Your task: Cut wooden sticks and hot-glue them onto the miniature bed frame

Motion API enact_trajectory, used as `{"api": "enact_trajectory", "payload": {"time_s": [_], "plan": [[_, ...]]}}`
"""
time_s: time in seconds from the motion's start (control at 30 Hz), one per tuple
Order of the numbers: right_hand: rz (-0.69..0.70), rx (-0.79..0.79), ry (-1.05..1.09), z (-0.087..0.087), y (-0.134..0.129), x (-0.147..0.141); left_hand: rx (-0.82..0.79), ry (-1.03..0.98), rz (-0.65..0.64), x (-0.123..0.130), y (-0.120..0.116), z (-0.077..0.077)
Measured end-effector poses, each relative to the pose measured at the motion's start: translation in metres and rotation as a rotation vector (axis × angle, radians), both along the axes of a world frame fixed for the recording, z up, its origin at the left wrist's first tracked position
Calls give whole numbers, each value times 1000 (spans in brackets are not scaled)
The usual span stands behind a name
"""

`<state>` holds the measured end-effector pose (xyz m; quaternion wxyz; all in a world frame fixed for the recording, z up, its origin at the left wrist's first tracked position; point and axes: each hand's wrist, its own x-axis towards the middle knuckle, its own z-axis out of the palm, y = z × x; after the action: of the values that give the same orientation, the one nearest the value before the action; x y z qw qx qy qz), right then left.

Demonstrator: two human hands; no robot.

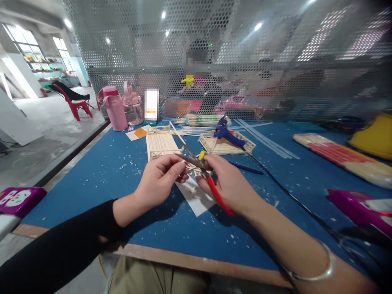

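My right hand is wrapped round red-handled scissors, whose blades point left toward my other hand. My left hand is closed, thumb against fingers, on a small pale wooden piece beside the blades. Small cut wooden bits lie under the scissors, by a white paper sheet. Just beyond my left hand is a flat panel of wooden sticks with raised ends. A blue glue gun rests on a second stick frame farther right.
The blue table carries pink bottles at back left, clear glue sticks and a packet of sticks on the right. A black cable crosses the right side. Behind a perforated metal screen sits a person.
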<state>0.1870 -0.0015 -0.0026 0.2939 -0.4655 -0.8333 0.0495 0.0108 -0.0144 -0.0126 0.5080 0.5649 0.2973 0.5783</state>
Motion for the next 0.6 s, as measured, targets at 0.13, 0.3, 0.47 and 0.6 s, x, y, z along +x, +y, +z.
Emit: {"api": "enact_trajectory", "payload": {"time_s": [0.13, 0.3, 0.47, 0.6], "plan": [[33, 63, -53, 1, -1, 1, 35, 43, 41, 0, -1, -1], [11, 111, -95, 1, -2, 0, 125, 127, 98, -2, -2, 0], [25, 123, -80, 1, -3, 1, 209, 203, 170, -3, -3, 0], [45, 75, -42, 1, -5, 1, 160, 163, 143, -3, -4, 0]]}}
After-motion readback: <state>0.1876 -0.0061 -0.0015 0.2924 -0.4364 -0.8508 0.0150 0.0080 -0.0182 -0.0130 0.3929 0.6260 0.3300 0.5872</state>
